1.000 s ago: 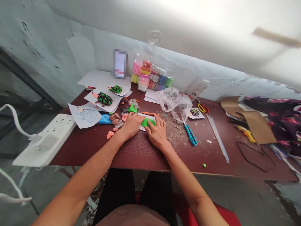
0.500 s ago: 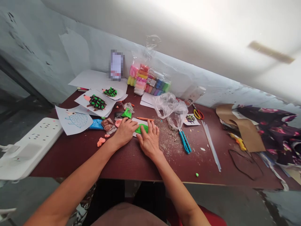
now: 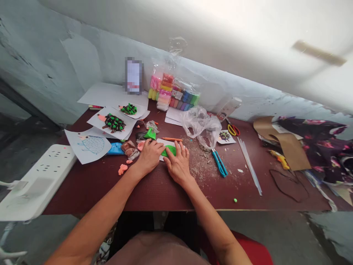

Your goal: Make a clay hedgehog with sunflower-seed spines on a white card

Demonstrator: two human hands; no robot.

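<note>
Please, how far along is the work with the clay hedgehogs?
Two spiky hedgehogs look finished. In hand: flattened green clay on white paper, the right hand upon it, the left hand at its edge. Probably remaining: spikes, as none show there.

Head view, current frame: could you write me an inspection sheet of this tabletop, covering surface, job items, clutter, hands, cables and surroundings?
Surface: dark red tabletop, crumbs scattered right of the hands.
Job's things: flattened green clay-like patch on white paper.
Clutter: clear plastic bag, teal-handled tool, scissors, translucent sticks.
Hands: left hand at the paper's left side; right hand on the green patch.
Cables: white cable at the power strip, left; dark cord loops at right.
Surroundings: scuffed pale wall behind; red seat below.
</note>
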